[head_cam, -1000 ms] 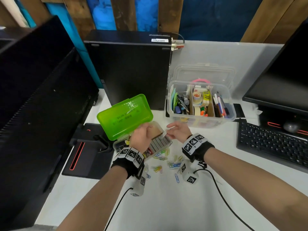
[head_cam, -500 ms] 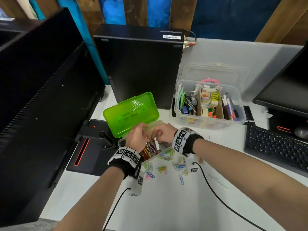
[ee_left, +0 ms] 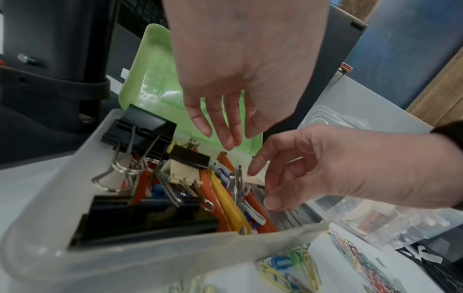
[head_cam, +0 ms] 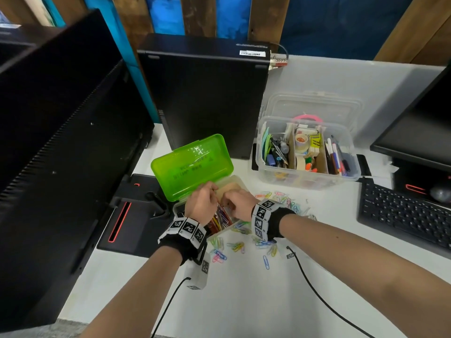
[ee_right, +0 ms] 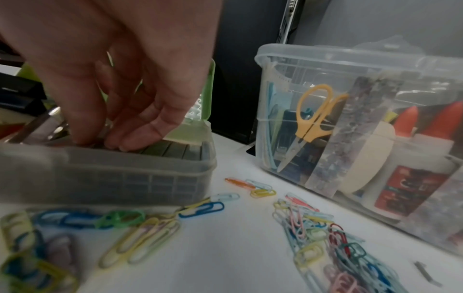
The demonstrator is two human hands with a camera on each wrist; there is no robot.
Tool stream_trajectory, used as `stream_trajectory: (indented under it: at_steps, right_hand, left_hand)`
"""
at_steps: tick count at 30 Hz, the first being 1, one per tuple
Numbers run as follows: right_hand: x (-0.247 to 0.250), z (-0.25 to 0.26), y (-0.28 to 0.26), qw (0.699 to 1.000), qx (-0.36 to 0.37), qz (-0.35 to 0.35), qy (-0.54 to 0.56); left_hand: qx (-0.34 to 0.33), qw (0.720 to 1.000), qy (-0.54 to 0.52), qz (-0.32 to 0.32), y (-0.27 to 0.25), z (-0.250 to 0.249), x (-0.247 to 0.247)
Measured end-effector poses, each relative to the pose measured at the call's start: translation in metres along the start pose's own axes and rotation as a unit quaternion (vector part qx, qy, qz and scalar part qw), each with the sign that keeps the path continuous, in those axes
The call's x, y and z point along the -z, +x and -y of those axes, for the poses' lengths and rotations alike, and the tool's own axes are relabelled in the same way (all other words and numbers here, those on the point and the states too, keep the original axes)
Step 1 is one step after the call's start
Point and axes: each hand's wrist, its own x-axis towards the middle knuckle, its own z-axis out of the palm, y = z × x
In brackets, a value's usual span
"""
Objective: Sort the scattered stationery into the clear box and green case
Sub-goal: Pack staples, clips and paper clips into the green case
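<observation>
your left hand (head_cam: 200,203) hovers over the green case (head_cam: 192,164), fingers loose and holding nothing. your right hand (head_cam: 238,203) reaches in beside it — fingertips (ee_right: 130,142) resting on the grey staple strips (ee_right: 175,150), not gripping. coloured paper clips (head_cam: 240,247) lie scattered on the white desk (head_cam: 244,301), between the case and the clear box (head_cam: 307,176).
</observation>
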Motion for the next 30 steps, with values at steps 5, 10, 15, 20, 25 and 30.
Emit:
stream_trajectory:
  at_steps: [5, 10, 15, 20, 25, 30]
  right_hand:
    - [0.003, -0.003, -0.003, 0.999, 0.016, 0.012, -0.027]
    - [0.029, -0.025, -0.008, 0.997, -0.031, -0.054, -0.044]
    - [0.031, -0.044, -0.021, 0.994, -0.044, -0.031, -0.091]
    - [0.021, -0.043, -0.021, 0.996, -0.023, -0.038, -0.072]
    - [0.015, -0.035, -0.016, 0.992, -0.002, -0.052, -0.118]
    - [0.016, -0.032, -0.012, 0.991, -0.002, -0.028, -0.133]
  left_hand:
    - [-0.029, 0.999, 0.029, 0.018, -0.001, 0.0, -0.004]
    - [-0.107, 0.965, 0.213, 0.113, -0.008, -0.008, -0.011]
    - [-0.139, 0.927, 0.328, 0.122, -0.01, -0.014, -0.016]
    - [-0.108, 0.943, 0.298, 0.101, -0.014, -0.009, -0.022]
    - [-0.06, 0.963, 0.242, 0.103, -0.015, -0.01, -0.021]
    - [-0.055, 0.971, 0.215, 0.087, -0.018, -0.012, -0.021]
